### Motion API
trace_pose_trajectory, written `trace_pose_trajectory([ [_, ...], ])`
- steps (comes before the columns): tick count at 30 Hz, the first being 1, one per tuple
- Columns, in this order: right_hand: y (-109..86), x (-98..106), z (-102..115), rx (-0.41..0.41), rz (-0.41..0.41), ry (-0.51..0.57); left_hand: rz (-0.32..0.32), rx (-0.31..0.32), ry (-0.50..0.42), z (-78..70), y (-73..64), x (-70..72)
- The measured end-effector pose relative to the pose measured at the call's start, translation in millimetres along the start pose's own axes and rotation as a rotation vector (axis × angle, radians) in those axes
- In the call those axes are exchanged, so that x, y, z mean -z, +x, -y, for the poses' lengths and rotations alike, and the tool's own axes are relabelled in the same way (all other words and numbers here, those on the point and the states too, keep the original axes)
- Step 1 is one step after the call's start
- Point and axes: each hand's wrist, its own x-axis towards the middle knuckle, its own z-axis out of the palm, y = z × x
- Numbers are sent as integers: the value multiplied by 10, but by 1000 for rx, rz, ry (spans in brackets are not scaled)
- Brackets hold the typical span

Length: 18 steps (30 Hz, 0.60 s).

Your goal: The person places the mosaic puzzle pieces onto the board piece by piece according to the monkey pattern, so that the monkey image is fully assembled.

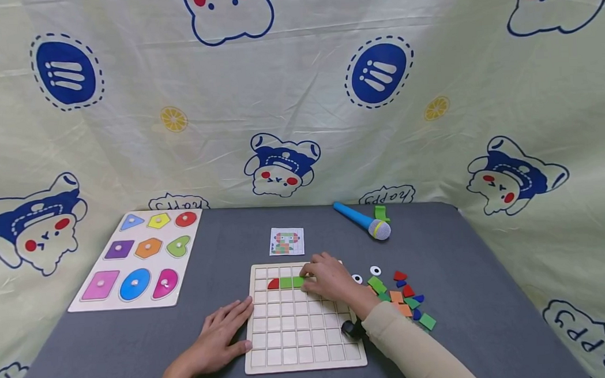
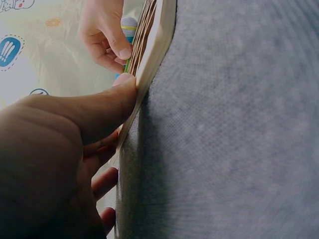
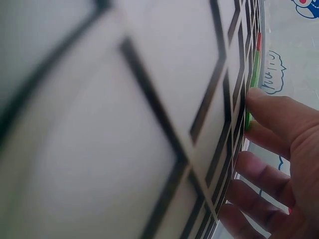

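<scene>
A white grid board (image 1: 304, 355) lies on the table. In its upper part a red piece with a rounded edge (image 1: 273, 284) sits left of green square tiles (image 1: 285, 282). My right hand (image 1: 334, 279) is over the board at the right end of this row. In the right wrist view, its thumb and forefinger pinch a green tile (image 3: 248, 117) at the grid; the other fingers are loosely bent. My left hand (image 1: 215, 339) rests on the table with fingers extended against the board's left side. The left wrist view shows its thumb (image 2: 112, 107) touching the board's edge (image 2: 154, 55).
Right of the board lie several loose coloured pieces (image 1: 404, 310) and white rings (image 1: 375, 270). Behind are a small pattern card (image 1: 286, 241), a blue toy microphone (image 1: 356, 216) and a green piece (image 1: 381, 212). A shape puzzle board (image 1: 153, 264) lies at the left.
</scene>
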Motion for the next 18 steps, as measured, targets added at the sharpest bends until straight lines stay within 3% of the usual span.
trace_pose_trajectory([
  [12,-51,47,-19,-30,20,-8,4,-7,1,0,11,10],
  [18,-240,184,-158,-33,-47,-6,-11,-18,10,5,-4,-9],
])
